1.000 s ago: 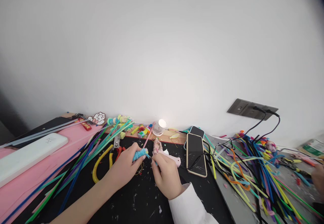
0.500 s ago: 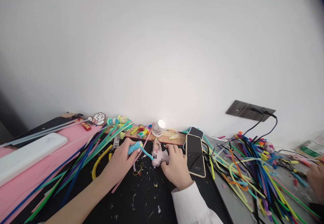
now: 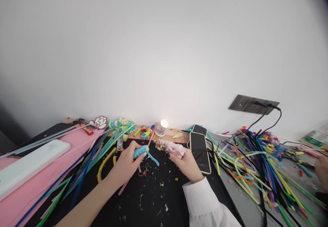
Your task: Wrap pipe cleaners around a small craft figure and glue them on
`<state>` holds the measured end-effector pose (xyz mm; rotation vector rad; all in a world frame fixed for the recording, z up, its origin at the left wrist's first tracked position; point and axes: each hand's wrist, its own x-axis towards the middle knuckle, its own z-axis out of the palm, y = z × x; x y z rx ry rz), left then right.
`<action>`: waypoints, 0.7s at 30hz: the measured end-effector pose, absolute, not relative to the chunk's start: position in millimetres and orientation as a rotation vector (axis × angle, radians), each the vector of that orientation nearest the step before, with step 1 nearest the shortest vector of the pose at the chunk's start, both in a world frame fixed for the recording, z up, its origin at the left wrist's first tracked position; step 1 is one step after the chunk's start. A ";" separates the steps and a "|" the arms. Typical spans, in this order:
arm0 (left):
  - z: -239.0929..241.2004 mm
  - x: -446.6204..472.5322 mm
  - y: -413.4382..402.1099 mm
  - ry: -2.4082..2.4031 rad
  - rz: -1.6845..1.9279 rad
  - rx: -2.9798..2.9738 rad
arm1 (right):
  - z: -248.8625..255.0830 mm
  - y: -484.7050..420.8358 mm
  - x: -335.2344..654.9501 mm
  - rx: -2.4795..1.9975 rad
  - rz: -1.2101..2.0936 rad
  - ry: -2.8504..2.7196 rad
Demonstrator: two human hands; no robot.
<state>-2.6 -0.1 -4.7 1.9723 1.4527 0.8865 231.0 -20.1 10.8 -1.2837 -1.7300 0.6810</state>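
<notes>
On my feed the left hand (image 3: 125, 163) is closed round a blue coil (image 3: 140, 150) of fuzzy wire, thumb and fingers pinching it from both sides, with a loose blue tail hanging out to the right and down toward the black mat (image 3: 143, 199). The coil sits just above the mat, a little left of centre. The right hand (image 3: 188, 163), in a white sleeve (image 3: 205, 203), is wrapped round the grip of a pink glue gun (image 3: 173, 147). I see the gun lifted off the mat and lying nearly level, its nozzle end pointing left at the coil; the tip is near the coil, but I cannot tell whether they touch. A pink wire (image 3: 127, 186) runs slantwise under the left hand, from the back ledge down across the mat. Yellow pliers (image 3: 104, 163) lie just left of that hand, among long green and blue wires fanned across the mat. Just right of the right hand a phone (image 3: 200, 147) lies face up, with a second phone (image 3: 199, 130) behind it. A small white cup (image 3: 162, 127) stands on the ledge against the wall, behind the gun. Further right I see a thick tangle of coloured wires (image 3: 258, 162) on a grey board, with black cables leading up to a wall socket (image 3: 252, 103). At the far left a white case (image 3: 28, 165) rests on a pink sheet (image 3: 25, 192). Another person's hand (image 3: 323, 172) shows at the right edge, well apart from the work.
</notes>
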 end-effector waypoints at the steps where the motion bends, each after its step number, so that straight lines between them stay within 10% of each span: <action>1: -3.9 -2.0 -0.8 1.447 0.876 1.975 | 11.9 -20.8 231.2 -1.231 0.767 -1.723; 21: 0.0 -2.0 -3.0 1.393 0.836 1.984 | 14.4 -24.8 226.1 -1.209 0.816 -1.771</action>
